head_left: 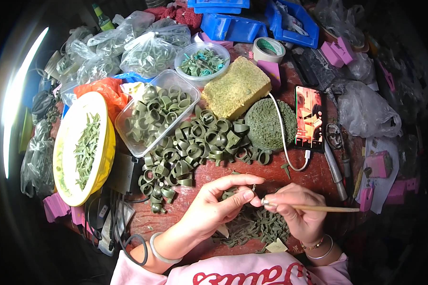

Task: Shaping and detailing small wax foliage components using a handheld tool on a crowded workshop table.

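Observation:
My left hand [216, 204] pinches a tiny dark green piece [254, 187] between thumb and forefinger, just over the near part of the table. Closed around a thin tool with a wooden handle [328, 208], my right hand [297, 211] brings the tool's pale tip close to the left fingertips. Whether the tip touches the piece is too small to tell. Below both hands lies a heap of small dark green slivers [259, 225]. Beyond my left hand spreads a pile of olive-green rings [195, 145], which look like wax or plastic.
A clear tub [133, 151] holds more rings; left of it a yellow basin [110, 156] carries green sticks. A yellow sponge block [238, 85], a round green stone-like pad [268, 124] and a lit phone [309, 116] with a white cable stand beyond. Black cables [116, 218] hang at left.

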Tool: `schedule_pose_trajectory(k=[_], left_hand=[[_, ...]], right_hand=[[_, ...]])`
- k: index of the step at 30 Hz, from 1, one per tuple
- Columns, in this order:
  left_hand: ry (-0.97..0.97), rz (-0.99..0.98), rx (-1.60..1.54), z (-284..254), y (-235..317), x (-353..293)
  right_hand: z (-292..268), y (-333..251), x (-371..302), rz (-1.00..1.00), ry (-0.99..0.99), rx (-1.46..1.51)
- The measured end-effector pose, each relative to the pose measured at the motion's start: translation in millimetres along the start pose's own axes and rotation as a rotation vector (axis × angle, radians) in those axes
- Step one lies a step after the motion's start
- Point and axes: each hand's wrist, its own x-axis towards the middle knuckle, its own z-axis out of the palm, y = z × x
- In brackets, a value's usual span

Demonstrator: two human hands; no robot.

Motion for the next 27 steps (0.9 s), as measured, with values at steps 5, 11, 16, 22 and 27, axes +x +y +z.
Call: schedule_pose_trajectory(k=[5, 11, 16, 22, 27], left_hand=[[-0.018, -0.054, -0.055, -0.4, 1.7, -0.5], [-0.029, -0.073, -0.210, -1.4, 2.5, 4.8], [-0.006, -0.062, -0.286, -3.6, 2.9, 3.3], [-0.011, -0.058, -0.307, -9.6, -1.2, 5.0], [-0.030, -0.072, -0.356, -12.5, -3.6, 4.6]], right_hand=[[2.5, 2.4, 0.9, 0.063, 0.128, -0.048], [-1.2, 5.4, -4.9, 0.078, 0.088, 0.106], [-2.1, 15.2, 6.4, 0.224, 0.259, -0.265], [-4.8, 28.1, 5.2, -0.025, 0.040, -0.955], [-5.5, 21.1, 1.9, 0.017, -0.060, -1.012]])
